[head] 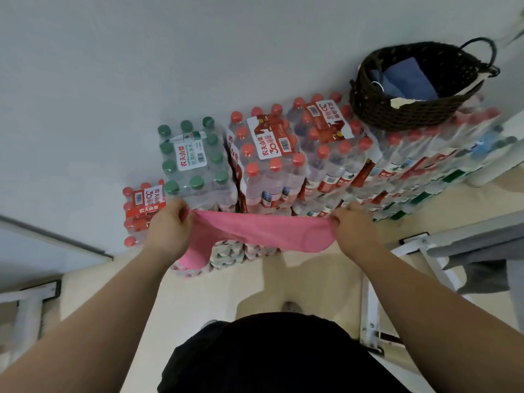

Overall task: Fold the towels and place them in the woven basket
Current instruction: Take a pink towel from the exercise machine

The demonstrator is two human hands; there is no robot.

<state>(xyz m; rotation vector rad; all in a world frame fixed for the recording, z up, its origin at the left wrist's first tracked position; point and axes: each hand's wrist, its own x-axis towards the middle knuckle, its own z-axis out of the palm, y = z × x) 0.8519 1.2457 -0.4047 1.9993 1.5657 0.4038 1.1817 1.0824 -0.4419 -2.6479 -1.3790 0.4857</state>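
Note:
A pink towel [255, 232] hangs stretched in the air between my hands, in front of stacked bottle packs. My left hand [168, 226] pinches its left end, and a loose flap droops below that hand. My right hand [353, 222] grips the right end, where the cloth is bunched. The dark woven basket [377, 109] stands on top of the bottle packs at the upper right, well beyond my right hand. Inside it lies a folded blue towel [408, 79].
Shrink-wrapped packs of water bottles [272, 154] with red and green caps are stacked against the white wall. A white metal frame with grey cloth [479, 268] stands at the right, another white frame [31, 296] at the left. Beige floor lies below me.

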